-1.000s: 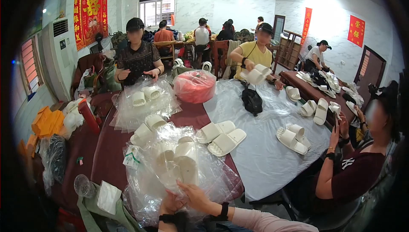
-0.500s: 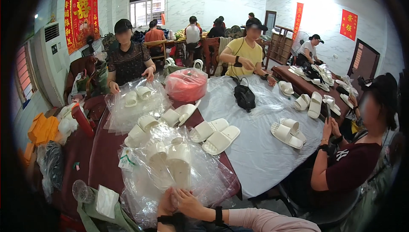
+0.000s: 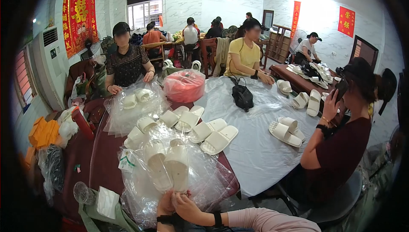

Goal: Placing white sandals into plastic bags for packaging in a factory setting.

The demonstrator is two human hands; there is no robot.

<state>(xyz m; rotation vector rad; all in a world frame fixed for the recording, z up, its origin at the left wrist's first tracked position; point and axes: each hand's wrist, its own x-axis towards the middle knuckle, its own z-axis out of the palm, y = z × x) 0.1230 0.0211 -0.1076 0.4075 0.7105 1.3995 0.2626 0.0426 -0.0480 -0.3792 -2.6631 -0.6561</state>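
Observation:
At the near edge of the table, a pair of cream slippers (image 3: 176, 157) lies with clear plastic bags (image 3: 208, 174) under and around it. How far the pair is inside a bag I cannot tell. My left hand (image 3: 165, 204) is closed at the heel ends, pinching the bag's near edge. Beside it my right hand (image 3: 187, 209) grips the same plastic, fingers curled in and touching the left. Part of the left hand's fingers is hidden behind the right. A white tag with a green mark (image 3: 126, 160) rests by the bags' left side.
More cream slippers (image 3: 219, 139) stand beyond the bags. A red plastic-wrapped bundle (image 3: 184, 86) and black pouch (image 3: 243, 96) lie farther off. A plastic cup (image 3: 84, 193) and white tissue pack (image 3: 107, 202) sit at lower left. Co-workers (image 3: 128, 64) surround the table; one at right holds a phone (image 3: 341, 89).
My right hand's fingers have curled in more at the bag's edge. The person at right has raised the phone to the ear. The person in yellow has lowered a hand toward the table.

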